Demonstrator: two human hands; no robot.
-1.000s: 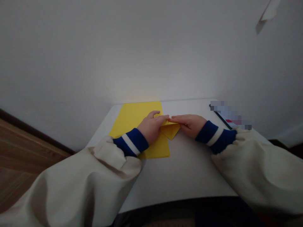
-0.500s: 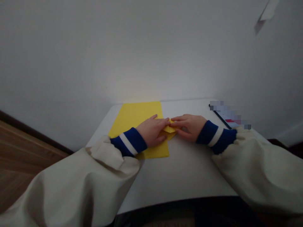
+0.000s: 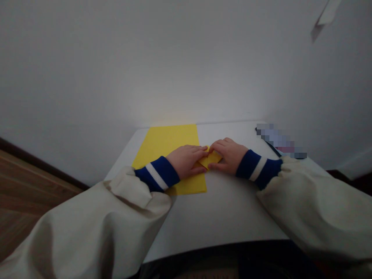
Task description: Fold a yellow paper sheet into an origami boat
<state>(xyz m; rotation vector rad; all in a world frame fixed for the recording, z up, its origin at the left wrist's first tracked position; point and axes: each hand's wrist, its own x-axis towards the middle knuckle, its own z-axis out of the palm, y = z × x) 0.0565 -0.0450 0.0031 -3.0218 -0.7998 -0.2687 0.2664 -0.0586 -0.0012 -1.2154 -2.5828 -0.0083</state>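
While both hands meet near the table's far edge, a small folded paper sits between them, yellow, half over the right edge of a larger yellow sheet.

- Left hand: palm down, fingers straight and close together, pressing the folded paper's left part flat; thumb at its near edge.
- Right hand: fingers curled, pinching the folded paper's right edge between thumb and fingertips.
- Sheet lies flat, its far edge at the table's far edge, toward the far left corner, against the wall.
- Sleeves: cream, with blue cuffs striped white.
- Flat object at the far right corner, blurred; cannot tell what it is.
- Wooden floor left of the table.
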